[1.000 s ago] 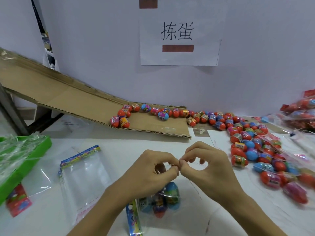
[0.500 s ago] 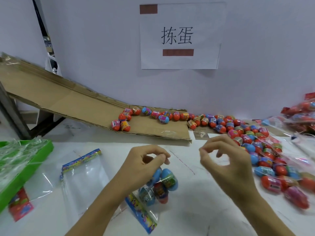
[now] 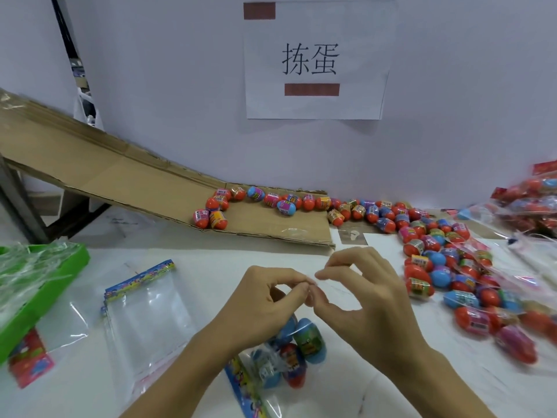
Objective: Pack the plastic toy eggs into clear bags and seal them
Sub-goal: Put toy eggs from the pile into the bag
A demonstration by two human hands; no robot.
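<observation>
Filled bag (image 3: 283,354) lies on desk (image 3: 376,396) directly beneath left hand (image 3: 265,300), mouth toward viewer. Left hand pinches something unidentifiable; right hand (image 3: 361,300) fingertips curled beside it, contents unclear.

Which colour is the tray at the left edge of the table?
Bright green, seen in the head view.

A clear plastic bag with a bright cartoon strip (image 3: 271,366) lies on the white table (image 3: 211,260), near the front. It has a few blue and red plastic toy eggs (image 3: 307,339) inside. An empty clear bag with the same cartoon strip (image 3: 144,312) lies flat to the left of it. A big heap of loose red, blue and pink toy eggs (image 3: 437,260) lies on the right. More eggs sit in a row on the brown cardboard ramp (image 3: 259,197) at the back.
</observation>
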